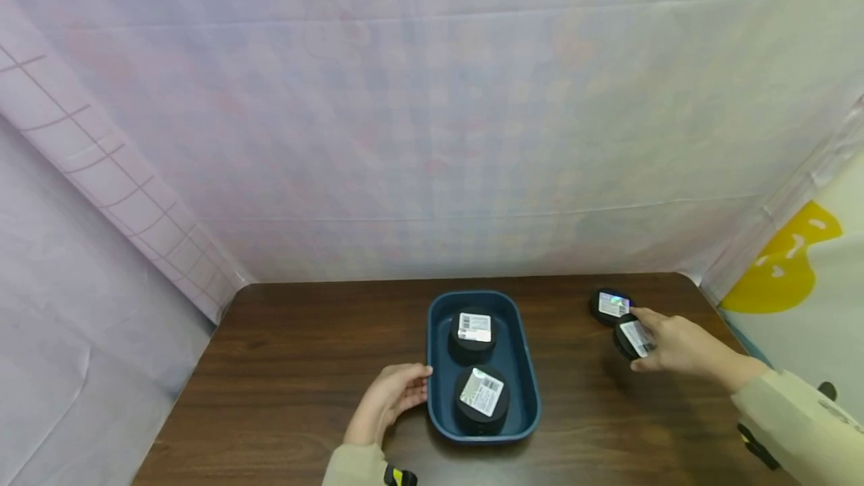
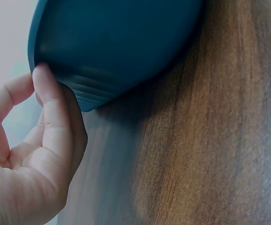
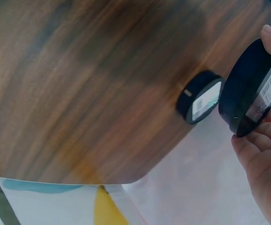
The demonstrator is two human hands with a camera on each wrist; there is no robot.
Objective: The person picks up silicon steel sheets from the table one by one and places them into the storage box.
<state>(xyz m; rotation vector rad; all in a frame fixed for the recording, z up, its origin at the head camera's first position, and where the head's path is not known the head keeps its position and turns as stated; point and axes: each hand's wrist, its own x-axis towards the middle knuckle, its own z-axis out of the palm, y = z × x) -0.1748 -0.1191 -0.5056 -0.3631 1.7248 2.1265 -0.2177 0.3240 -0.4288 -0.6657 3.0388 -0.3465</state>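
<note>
My left hand (image 1: 391,396) pinches the left rim of a blue oblong tray (image 1: 530,373); in the left wrist view its thumb and finger meet at the tray's edge. Inside the tray sit black round cases with white barcode labels, a far case (image 1: 470,351) and a near case (image 1: 481,420). Over at the right, my right hand (image 1: 685,347) grips another black round case (image 3: 243,79) by its sides, thumb opposite the fingers. This case is tilted, label showing. Just beyond it, one more labelled round case (image 3: 187,101) lies on the table near the far right corner.
The brown wooden table (image 1: 290,366) carries the tray near its middle. A pale patterned sheet (image 1: 432,133) hangs behind the far edge. White sheeting (image 1: 74,306) covers the left side, and a yellow shape (image 1: 776,276) decorates the right side.
</note>
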